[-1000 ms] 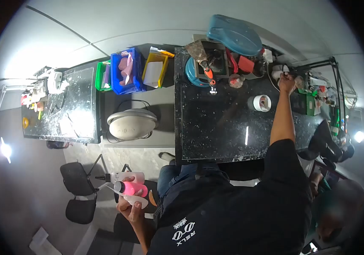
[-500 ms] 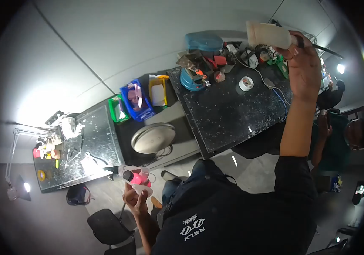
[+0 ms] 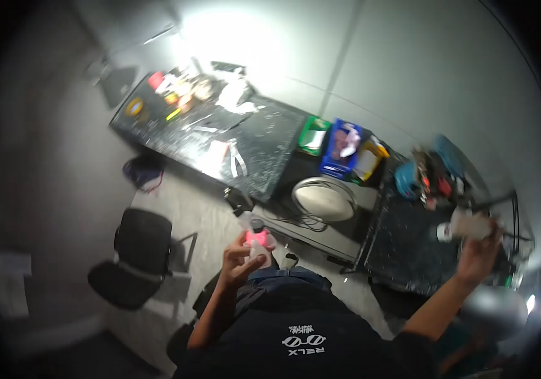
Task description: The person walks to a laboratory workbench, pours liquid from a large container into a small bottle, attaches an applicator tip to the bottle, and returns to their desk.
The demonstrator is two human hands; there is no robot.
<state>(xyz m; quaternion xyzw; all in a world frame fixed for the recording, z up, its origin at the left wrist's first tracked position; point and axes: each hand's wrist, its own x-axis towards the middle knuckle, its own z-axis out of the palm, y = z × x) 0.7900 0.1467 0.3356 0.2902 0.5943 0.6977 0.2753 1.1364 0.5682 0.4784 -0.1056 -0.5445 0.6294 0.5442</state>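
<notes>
My left hand (image 3: 240, 260) is closed round several small bottles in front of my waist; one is a pink bottle (image 3: 257, 238) with a dark cap, and pale translucent ones press against it. Out to the right, my right hand (image 3: 482, 247) grips a larger whitish bottle (image 3: 471, 226), held above the right-hand black table (image 3: 403, 252). Close beside that bottle, a white round container (image 3: 443, 232) shows on the table. Motion blurs the right hand and its bottle.
Green (image 3: 314, 135), blue (image 3: 341, 148) and yellow (image 3: 370, 159) bins stand between the tables, behind a rounded pale appliance (image 3: 324, 199). Tools and a lamp crowd the left table (image 3: 270, 145). A black chair (image 3: 138, 252) is at left. Another person is at the lower right.
My right hand has picked up the whitish bottle from the right table's far side and brought it lower. The view has swung toward the left table. The left hand keeps its bottles.
</notes>
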